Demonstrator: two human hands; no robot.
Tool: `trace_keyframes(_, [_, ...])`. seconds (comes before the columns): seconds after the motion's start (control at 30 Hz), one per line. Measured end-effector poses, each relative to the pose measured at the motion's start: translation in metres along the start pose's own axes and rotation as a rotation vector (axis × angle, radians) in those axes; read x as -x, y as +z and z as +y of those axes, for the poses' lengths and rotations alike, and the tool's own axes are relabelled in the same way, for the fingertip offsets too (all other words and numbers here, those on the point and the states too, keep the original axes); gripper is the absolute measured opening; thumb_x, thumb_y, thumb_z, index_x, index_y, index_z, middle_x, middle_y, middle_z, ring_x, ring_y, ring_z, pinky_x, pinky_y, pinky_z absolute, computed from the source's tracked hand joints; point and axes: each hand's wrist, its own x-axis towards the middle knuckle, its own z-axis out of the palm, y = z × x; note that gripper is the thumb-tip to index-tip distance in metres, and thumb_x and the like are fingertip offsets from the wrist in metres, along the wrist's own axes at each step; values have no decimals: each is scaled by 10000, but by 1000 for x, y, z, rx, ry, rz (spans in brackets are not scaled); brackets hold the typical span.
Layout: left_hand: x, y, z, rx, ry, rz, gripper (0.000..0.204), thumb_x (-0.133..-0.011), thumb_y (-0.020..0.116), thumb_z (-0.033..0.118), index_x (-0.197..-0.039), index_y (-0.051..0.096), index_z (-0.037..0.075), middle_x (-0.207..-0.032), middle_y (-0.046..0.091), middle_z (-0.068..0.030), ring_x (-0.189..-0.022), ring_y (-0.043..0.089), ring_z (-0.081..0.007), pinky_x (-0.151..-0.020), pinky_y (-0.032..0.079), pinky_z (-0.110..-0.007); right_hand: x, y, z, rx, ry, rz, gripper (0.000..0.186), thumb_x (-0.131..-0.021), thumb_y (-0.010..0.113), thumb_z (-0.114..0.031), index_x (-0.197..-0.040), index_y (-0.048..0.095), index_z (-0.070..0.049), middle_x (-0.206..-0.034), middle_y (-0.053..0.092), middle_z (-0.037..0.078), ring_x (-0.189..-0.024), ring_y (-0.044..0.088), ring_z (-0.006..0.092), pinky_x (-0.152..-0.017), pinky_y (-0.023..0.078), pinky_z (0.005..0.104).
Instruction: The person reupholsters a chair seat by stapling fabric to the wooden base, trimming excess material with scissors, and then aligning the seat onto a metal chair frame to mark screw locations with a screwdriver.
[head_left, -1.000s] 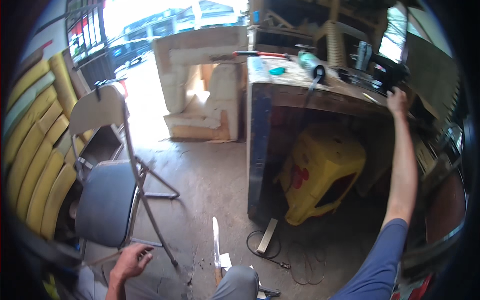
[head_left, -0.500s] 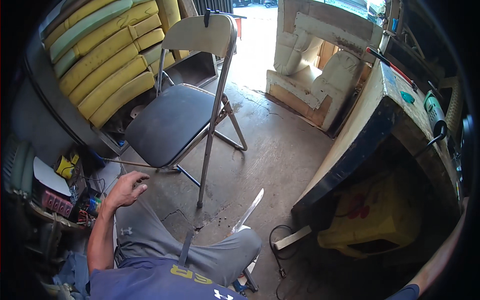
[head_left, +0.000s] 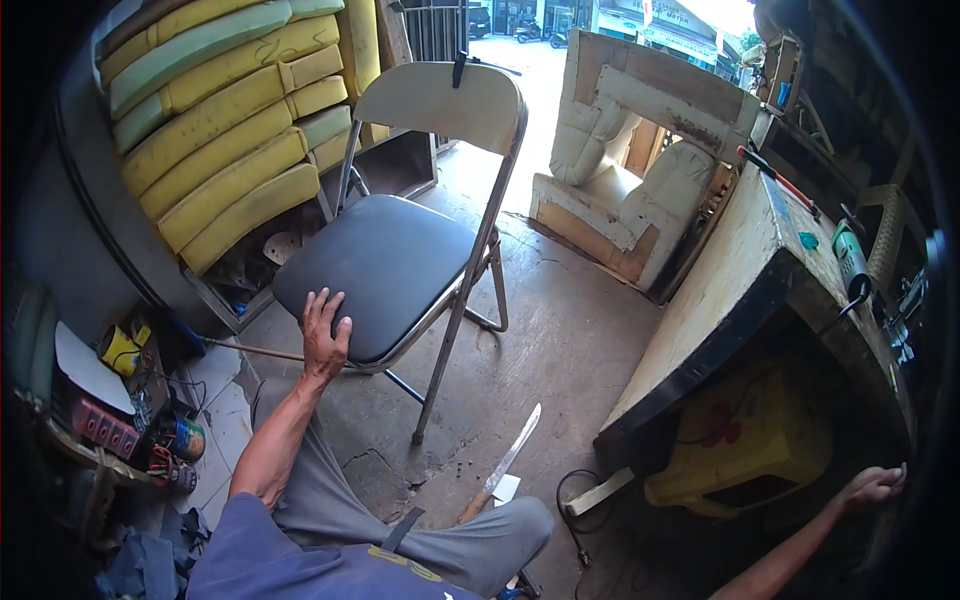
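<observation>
My left hand (head_left: 325, 338) rests on the front edge of a folding chair's black padded seat (head_left: 385, 265), fingers stretched out flat and thumb apart. The chair has a metal frame and a pale backrest (head_left: 440, 108) with a black clip on top. At the far right my right hand (head_left: 872, 488) is beside the right side of the workbench (head_left: 690, 320), its fingers closed together. Whatever they might hold is too small and dim to make out. On the floor before my knee lies a long knife (head_left: 512, 445) with a wooden handle, by a small white piece.
Yellow and green foam pieces (head_left: 235, 130) are stacked at the left. A stripped seat frame (head_left: 640, 165) stands at the back. Under the bench sits a yellow machine (head_left: 740, 445); a green power tool (head_left: 850, 255) lies on top. A cable (head_left: 570, 500) curls on the floor.
My left hand has moved forward and right onto the chair seat. My right hand has come into view at the right, and the view has shifted slightly.
</observation>
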Motion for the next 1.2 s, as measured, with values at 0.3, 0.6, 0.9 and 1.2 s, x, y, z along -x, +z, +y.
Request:
trace_keyframes(0.3, [-4, -80, -34, -301, 358, -526, 774, -942, 593, 596, -1581, 327, 248, -1655, 232, -165, -1538, 186, -397, -1093, 189, -785, 383, -199, -423, -984, 531, -1870, 418, -893, 756, -373, -1122, 731, -23, -914, 739, 127, -862, 706, 194, -780, 554, 338])
trace_keyframes(0.6, [-34, -39, -101, -432, 795, 14, 689, -724, 772, 161, -1374, 553, 99, -1382, 582, -166, -1283, 551, -345, -1043, 331, -610, 548, -223, -627, -1196, 1058, -1781, 591, -896, 731, -571, -996, 733, 12, -751, 719, 92, -753, 697, 174, -691, 531, 364])
trace_keyframes(0.9, [-75, -80, -114, -59, 901, 200, 379, -762, 671, 67, -1135, 618, 23, -1171, 698, -212, -1124, 689, -386, -996, 511, -552, 454, -246, -639, -921, 943, -1570, 560, -947, 708, -513, -665, 554, -55, -587, 454, -40, -576, 398, 97, -516, 336, 333])
trace_keyframes(1.2, [-55, -94, -142, 319, 602, 358, 272, -823, 676, 62, -1087, 637, 9, -980, 724, -188, -896, 745, -363, -797, 601, -419, 296, -225, -624, -824, 452, -1684, 437, -943, 736, -378, -731, 582, -28, -615, 476, -50, -618, 430, 78, -566, 356, 302])
